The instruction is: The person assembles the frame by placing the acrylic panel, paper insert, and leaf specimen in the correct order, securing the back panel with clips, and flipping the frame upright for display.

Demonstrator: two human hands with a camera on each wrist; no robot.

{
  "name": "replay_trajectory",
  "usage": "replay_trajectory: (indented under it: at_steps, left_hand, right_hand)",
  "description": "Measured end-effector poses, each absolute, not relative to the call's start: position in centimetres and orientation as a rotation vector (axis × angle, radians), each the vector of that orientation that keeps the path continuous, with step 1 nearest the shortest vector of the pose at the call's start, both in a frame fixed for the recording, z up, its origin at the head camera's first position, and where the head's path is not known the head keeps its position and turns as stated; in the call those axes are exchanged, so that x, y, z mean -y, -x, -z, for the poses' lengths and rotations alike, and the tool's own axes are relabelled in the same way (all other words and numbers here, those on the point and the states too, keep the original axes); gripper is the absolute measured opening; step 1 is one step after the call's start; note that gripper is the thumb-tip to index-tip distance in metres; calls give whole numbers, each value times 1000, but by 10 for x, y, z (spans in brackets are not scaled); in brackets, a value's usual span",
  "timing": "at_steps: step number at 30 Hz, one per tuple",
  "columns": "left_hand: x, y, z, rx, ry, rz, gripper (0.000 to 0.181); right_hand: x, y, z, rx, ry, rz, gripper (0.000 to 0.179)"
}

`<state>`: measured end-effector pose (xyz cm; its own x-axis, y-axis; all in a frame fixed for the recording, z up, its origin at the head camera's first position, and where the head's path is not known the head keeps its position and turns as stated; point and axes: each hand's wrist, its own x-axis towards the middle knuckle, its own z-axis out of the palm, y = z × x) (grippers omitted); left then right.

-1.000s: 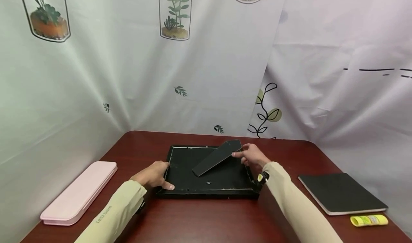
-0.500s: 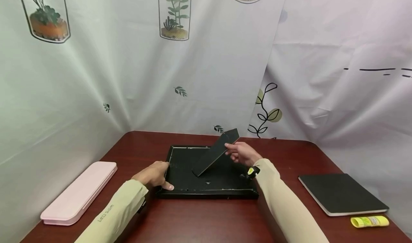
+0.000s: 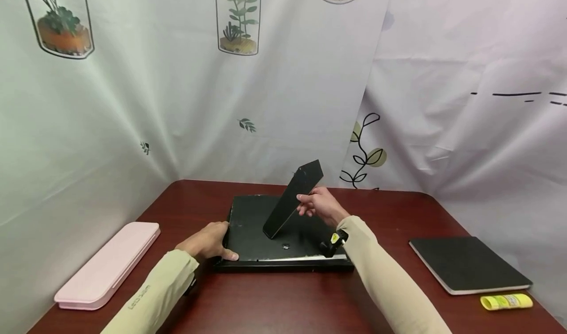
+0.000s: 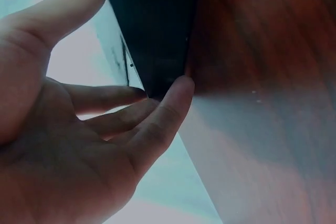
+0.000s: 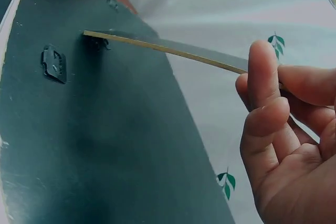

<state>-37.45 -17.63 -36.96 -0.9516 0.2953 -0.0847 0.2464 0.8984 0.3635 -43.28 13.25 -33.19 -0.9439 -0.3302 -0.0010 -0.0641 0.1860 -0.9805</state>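
Note:
A black picture frame (image 3: pixel 283 266) lies face down on the table, with its dark backing board (image 3: pixel 250 213) tilted up out of the rim. From this board a tapered easel stand (image 3: pixel 294 196) sticks up at a slant. My right hand (image 3: pixel 325 207) pinches the stand near its wide upper end, as the right wrist view confirms at the stand's thin edge (image 5: pixel 173 52). At the frame's left side, my left hand (image 3: pixel 208 243) holds the rim, thumb on top and fingers against the outer side (image 4: pixel 152 35). A small metal hanger (image 5: pixel 54 64) sits on the board.
A long pink case (image 3: pixel 110 265) lies at the left of the table. On the right are a black notebook (image 3: pixel 469 264) and a yellow tube-like item (image 3: pixel 506 301). A printed white curtain (image 3: pixel 283 103) stands behind the table (image 3: pixel 283 304).
My right hand has moved up and left with the easel stand, swinging it more upright. The backing board has lifted out of the frame's rim. My left hand stays at the left side.

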Motion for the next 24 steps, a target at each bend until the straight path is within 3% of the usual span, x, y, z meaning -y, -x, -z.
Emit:
replay_trajectory:
  at_steps: [7,16,20,24]
  left_hand:
    - [177,373,374,-2914,-436,-546,98]
    - [179,374,372,-2908,-512,-491,85]
    - [178,374,371,-2906,-531,-486,84]
    - [177,374,370,-2900,-521,-481,84]
  right_hand:
    - [-136,435,344,-2249,325,1848,26]
    - [-149,441,365,-2223,220,1767,26]
    - [-162,442,365,-2394,280,1535,28]
    - [-189,437,356,-2731,407,1043,16]
